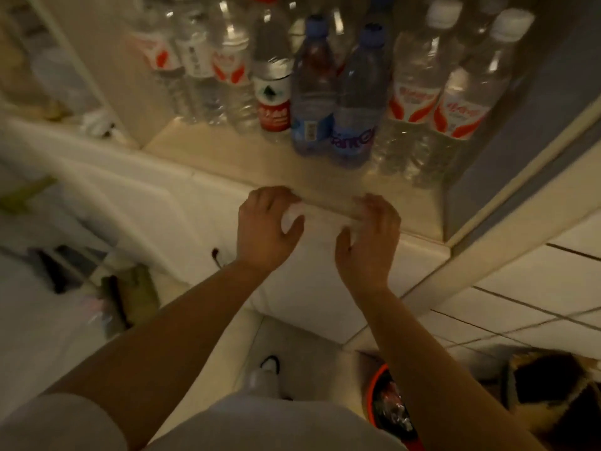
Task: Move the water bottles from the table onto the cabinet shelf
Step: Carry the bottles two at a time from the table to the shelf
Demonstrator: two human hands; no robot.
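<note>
Spanning the upper part of the view, the cabinet shelf (227, 157) carries a row of upright water bottles. From left to right: clear bottles with red-and-white labels (224, 70), one bottle with a red, white and green label (272, 102), two blue-tinted bottles with blue caps (331, 102) standing touching each other at the front, and two clear bottles with white caps (448, 83) by the right-hand cabinet wall. Below the shelf edge, tiled floor (520, 304) shows to the right.

Both hands sit just in front of the shelf's front lip, holding a clear bottle (322, 209) lying on its side between them; blur makes the bottle hard to read. The left hand (266, 226) curls its fingers round the end with the white cap (290, 219). The right hand (367, 236) wraps the opposite end.
</note>
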